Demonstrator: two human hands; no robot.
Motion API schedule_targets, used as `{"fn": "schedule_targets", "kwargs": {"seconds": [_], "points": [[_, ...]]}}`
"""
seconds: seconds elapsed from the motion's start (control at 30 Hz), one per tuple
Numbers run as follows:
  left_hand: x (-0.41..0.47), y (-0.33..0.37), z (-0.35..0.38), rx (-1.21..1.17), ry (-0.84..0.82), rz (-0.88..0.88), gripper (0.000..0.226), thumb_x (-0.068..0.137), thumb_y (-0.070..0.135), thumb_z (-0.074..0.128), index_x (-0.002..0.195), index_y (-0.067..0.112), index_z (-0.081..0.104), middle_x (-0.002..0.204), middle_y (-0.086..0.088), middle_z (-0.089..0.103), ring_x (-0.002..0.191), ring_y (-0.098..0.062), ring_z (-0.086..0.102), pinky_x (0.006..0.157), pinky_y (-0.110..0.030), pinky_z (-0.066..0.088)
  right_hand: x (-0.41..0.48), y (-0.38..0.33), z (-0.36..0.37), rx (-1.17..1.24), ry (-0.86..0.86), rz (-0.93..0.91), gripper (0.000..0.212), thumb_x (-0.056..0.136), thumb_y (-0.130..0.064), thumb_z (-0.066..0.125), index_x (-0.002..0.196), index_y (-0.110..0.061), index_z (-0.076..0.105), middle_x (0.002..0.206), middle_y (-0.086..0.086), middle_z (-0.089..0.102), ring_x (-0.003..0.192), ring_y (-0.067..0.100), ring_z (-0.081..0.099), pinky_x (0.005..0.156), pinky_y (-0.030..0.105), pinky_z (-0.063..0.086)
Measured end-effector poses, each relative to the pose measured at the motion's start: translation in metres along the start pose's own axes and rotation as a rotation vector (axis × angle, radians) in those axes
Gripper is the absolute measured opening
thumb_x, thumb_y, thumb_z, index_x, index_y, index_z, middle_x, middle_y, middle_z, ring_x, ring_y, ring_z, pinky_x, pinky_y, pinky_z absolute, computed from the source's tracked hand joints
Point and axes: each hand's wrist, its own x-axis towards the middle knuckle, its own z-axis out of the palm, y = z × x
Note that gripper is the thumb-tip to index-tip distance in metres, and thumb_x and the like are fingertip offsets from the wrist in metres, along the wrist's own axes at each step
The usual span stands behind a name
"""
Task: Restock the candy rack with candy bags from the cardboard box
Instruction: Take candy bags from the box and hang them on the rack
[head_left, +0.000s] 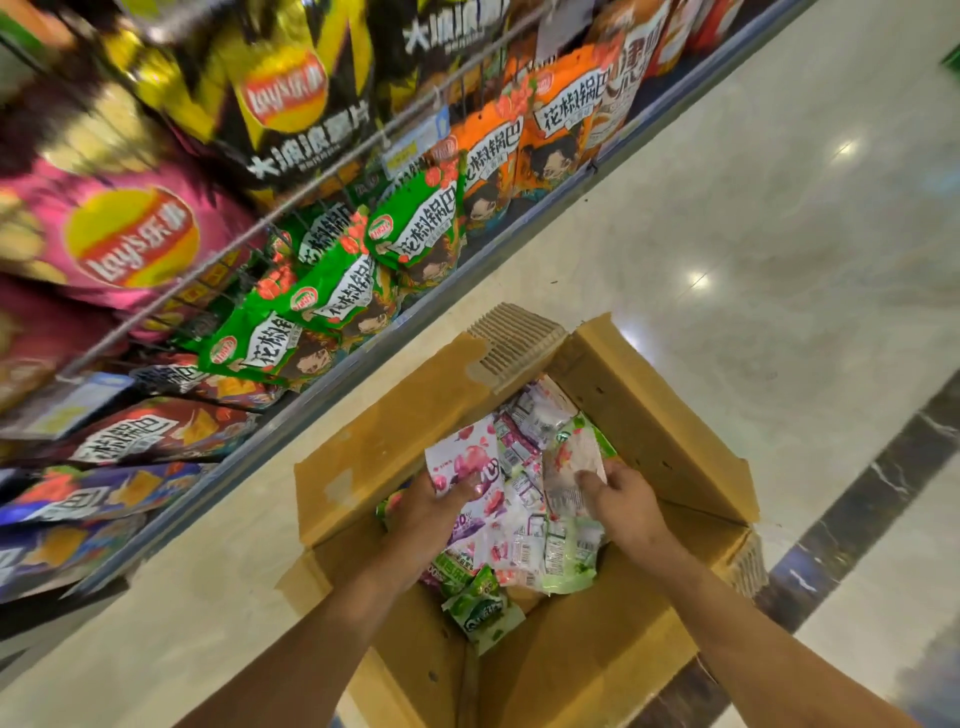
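Observation:
An open cardboard box (395, 431) stands on the floor below me, holding several candy bags in pink, white and green. My left hand (428, 512) grips a pink and white candy bag (467, 460) at the left side of the pile. My right hand (623, 501) pinches a pale pink and white candy bag (574, 454) on the right side of the pile. A green candy bag (483, 610) lies loose at the near end of the box. The rack (291, 213) of hanging snack bags runs along the left.
Wire pegs on the rack carry green bags (332, 291), orange bags (519, 140) and large crisp bags (130, 239). The box flaps (670, 436) stand up around the opening. Glossy tiled floor (753, 260) stretches to the right, with a dark stripe (857, 525).

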Motion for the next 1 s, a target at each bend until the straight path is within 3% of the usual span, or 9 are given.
{"fn": "schedule_targets", "kwargs": {"seconds": [0.17,0.27,0.33,0.43,0.53,0.67,0.83,0.9,1.0], "points": [[-0.062,0.059,-0.014,-0.046,0.005,-0.018,0.068,0.054,0.105,0.053,0.092,0.049,0.065,0.106,0.011,0.069,0.106,-0.025,0.072,0.103,-0.054,0.053,-0.088,-0.076,-0.029,0.051,-0.001,-0.218,0.035,0.102,-0.043,0.055,0.083,-0.015,0.066,0.071,0.01,0.065,0.062,0.026,0.06,0.057,0.041,0.043],[-0.127,0.113,-0.03,-0.076,-0.084,-0.043,0.066,0.085,0.083,0.054,0.137,0.043,0.056,0.145,0.005,0.057,0.139,-0.021,0.049,0.12,-0.055,0.036,-0.144,-0.121,-0.046,0.12,0.008,-0.338,0.048,0.102,-0.051,0.052,0.077,-0.011,0.057,0.065,0.004,0.05,0.057,0.017,0.042,0.056,0.035,0.028],[-0.165,0.141,-0.042,-0.158,-0.093,-0.013,0.089,0.082,0.091,0.048,0.152,0.038,0.045,0.153,0.013,0.047,0.144,-0.014,0.04,0.124,-0.054,0.03,-0.189,-0.156,-0.06,0.162,0.017,-0.377,0.038,0.1,-0.05,0.053,0.079,-0.02,0.063,0.069,-0.005,0.057,0.06,0.012,0.049,0.057,0.027,0.033],[-0.232,0.19,-0.063,-0.247,-0.157,0.05,0.057,0.092,0.082,0.04,0.134,0.046,0.053,0.136,0.027,0.057,0.131,-0.001,0.049,0.115,-0.032,0.038,-0.249,-0.196,-0.077,0.196,-0.017,-0.42,0.026,0.1,-0.051,0.055,0.096,-0.031,0.072,0.091,-0.013,0.073,0.082,0.003,0.066,0.071,0.022,0.05],[-0.283,0.225,-0.082,-0.379,-0.19,0.105,0.026,0.109,0.045,0.041,0.118,0.035,0.063,0.091,0.032,0.075,0.093,0.015,0.068,0.077,-0.008,0.05,-0.299,-0.224,-0.084,0.192,-0.002,-0.466,0.026,0.099,-0.05,0.059,0.116,-0.034,0.071,0.117,-0.019,0.071,0.107,0.0,0.066,0.087,0.02,0.052],[-0.325,0.241,-0.111,-0.469,-0.28,0.126,0.062,0.074,0.072,0.08,0.103,0.018,0.081,0.096,-0.006,0.079,0.088,-0.023,0.075,0.08,-0.037,0.054,-0.355,-0.252,-0.08,0.196,0.037,-0.543,0.031,0.103,-0.054,0.047,0.108,-0.044,0.075,0.129,-0.026,0.058,0.12,-0.002,0.055,0.103,0.028,0.044],[-0.374,0.255,-0.151,-0.346,-0.242,0.113,0.063,0.079,0.055,0.085,0.125,0.02,0.062,0.123,-0.004,0.074,0.108,-0.019,0.073,0.083,-0.038,0.058,-0.414,-0.27,-0.078,0.022,0.108,-0.637,0.045,0.101,-0.06,0.031,0.117,-0.046,0.07,0.127,-0.032,0.043,0.12,-0.006,0.046,0.106,0.029,0.042],[-0.386,0.251,-0.165,-0.259,-0.232,0.188,0.067,0.086,0.06,0.075,0.135,0.019,0.058,0.137,-0.007,0.067,0.12,-0.02,0.068,0.1,-0.044,0.057,-0.436,-0.28,-0.085,-0.009,0.079,-0.655,0.041,0.105,-0.047,0.036,0.119,-0.033,0.073,0.125,-0.032,0.043,0.117,-0.014,0.043,0.102,0.017,0.038],[-0.408,0.247,-0.182,-0.256,-0.273,0.139,0.083,0.076,0.073,0.072,0.143,0.028,0.052,0.149,0.009,0.053,0.135,-0.015,0.05,0.114,-0.054,0.044,-0.455,-0.283,-0.098,-0.06,0.11,-0.669,0.026,0.104,-0.031,0.055,0.127,-0.033,0.067,0.118,-0.022,0.056,0.11,-0.004,0.055,0.098,0.029,0.051]]}}
